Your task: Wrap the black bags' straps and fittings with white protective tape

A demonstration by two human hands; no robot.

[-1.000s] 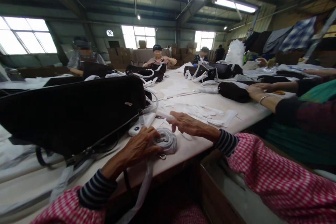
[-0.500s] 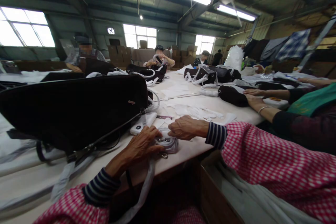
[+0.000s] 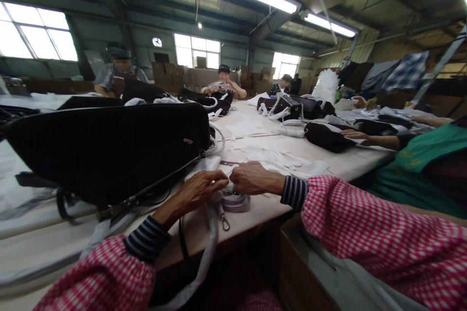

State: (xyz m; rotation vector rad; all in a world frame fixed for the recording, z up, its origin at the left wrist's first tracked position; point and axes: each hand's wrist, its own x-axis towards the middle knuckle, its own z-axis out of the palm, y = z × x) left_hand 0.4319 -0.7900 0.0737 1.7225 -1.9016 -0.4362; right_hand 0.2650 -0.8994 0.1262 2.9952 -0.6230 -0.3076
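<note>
A strap wrapped in white covering lies coiled (image 3: 236,202) at the table's front edge, a metal snap hook (image 3: 225,223) hanging from it. My left hand (image 3: 199,190) is closed over the coil's left side, where a length of the wrapped strap runs up under it; its thumb is hidden. My right hand (image 3: 255,178) is closed in a pinch just above the coil, its fingertips nearly touching my left fingers. What sits in that pinch is hidden. Left of my hands stands a large black bag (image 3: 109,155) with covered straps.
White paper strips (image 3: 280,155) and a thin dark tool (image 3: 229,163) lie beyond my hands. A box (image 3: 302,262) with white material stands below the edge. At right a co-worker's hand (image 3: 355,135) touches a black bag (image 3: 324,137). More bags and people are farther back.
Both hands have risen slightly and drawn together above the coil. The snap hook now hangs lower and more in view. The co-worker at right has shifted back, one hand still on the bag.
</note>
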